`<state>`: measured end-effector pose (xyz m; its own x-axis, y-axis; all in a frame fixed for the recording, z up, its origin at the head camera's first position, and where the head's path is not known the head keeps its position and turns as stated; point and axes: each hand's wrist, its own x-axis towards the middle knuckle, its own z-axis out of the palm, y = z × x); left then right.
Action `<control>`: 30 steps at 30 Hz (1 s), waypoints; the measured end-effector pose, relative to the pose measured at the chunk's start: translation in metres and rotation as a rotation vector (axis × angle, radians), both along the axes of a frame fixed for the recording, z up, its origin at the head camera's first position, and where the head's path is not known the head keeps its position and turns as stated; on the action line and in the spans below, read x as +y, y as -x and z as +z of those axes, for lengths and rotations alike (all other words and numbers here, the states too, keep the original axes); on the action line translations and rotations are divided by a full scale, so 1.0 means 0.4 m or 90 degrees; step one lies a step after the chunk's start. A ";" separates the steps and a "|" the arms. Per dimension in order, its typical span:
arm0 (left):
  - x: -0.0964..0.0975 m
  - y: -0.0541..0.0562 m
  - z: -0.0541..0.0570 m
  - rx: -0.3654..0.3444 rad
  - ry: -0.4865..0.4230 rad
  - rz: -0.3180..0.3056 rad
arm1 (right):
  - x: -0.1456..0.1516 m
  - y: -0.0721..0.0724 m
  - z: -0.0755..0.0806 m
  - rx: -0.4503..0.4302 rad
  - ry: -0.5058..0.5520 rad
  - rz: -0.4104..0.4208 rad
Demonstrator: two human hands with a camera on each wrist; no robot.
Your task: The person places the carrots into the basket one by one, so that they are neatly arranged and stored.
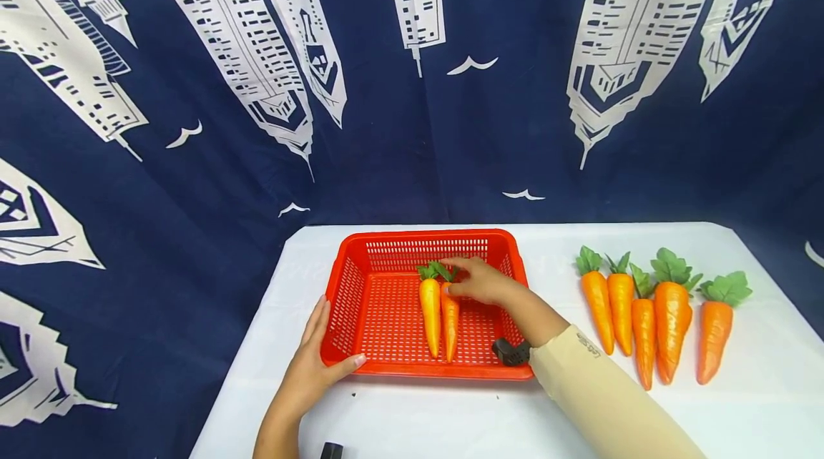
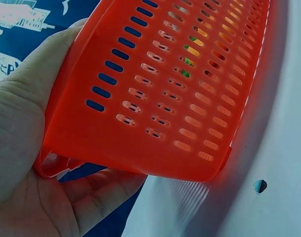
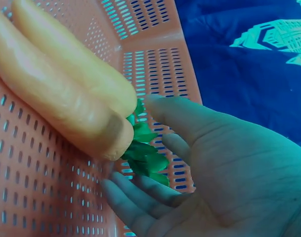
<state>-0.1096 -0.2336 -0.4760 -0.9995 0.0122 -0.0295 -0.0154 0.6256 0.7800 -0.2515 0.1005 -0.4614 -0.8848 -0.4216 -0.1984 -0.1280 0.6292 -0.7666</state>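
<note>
A red plastic basket (image 1: 393,316) with slotted walls stands on the white table. Inside it, side by side, lie a yellow-orange carrot (image 1: 430,316) and a deeper orange carrot (image 1: 450,327), green leaves toward the back wall. My left hand (image 1: 314,367) grips the basket's front left corner, thumb at the front rim and fingers along the left side. Over the leafy ends is my right hand (image 1: 479,282), its fingers spread. In the right wrist view, the thumb (image 3: 165,109) and fingers stand apart around the leaves (image 3: 145,158), holding nothing.
To the basket's right, several carrots (image 1: 672,323) with leafy tops lie in a row on the white tabletop (image 1: 547,416). A dark blue cloth (image 1: 418,159) printed with white buildings hangs behind the table. A black wrist device (image 1: 511,352) overlaps the basket's front right corner.
</note>
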 end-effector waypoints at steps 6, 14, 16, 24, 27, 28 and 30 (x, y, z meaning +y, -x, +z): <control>-0.001 0.002 -0.005 0.001 -0.002 0.000 | 0.006 0.005 0.014 0.042 0.062 -0.065; -0.001 0.000 0.001 -0.003 0.006 0.007 | 0.020 -0.003 0.082 0.054 0.229 -0.138; -0.001 0.002 0.001 -0.004 0.004 0.007 | 0.028 -0.009 0.101 0.062 0.241 -0.149; 0.002 0.004 0.003 -0.011 0.011 0.004 | 0.084 -0.040 0.163 0.086 0.282 -0.171; 0.001 0.004 0.003 -0.007 0.017 0.004 | 0.107 -0.054 0.181 0.097 0.293 -0.179; 0.001 0.004 0.003 -0.005 0.017 0.003 | 0.115 -0.060 0.187 0.103 0.294 -0.183; 0.000 0.005 0.002 0.001 0.015 0.001 | 0.133 -0.072 0.194 0.118 0.293 -0.193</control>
<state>-0.1116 -0.2334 -0.4751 -0.9995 0.0106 -0.0285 -0.0149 0.6439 0.7650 -0.2228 0.1535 -0.3838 -0.9820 -0.1504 0.1144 -0.1516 0.2658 -0.9520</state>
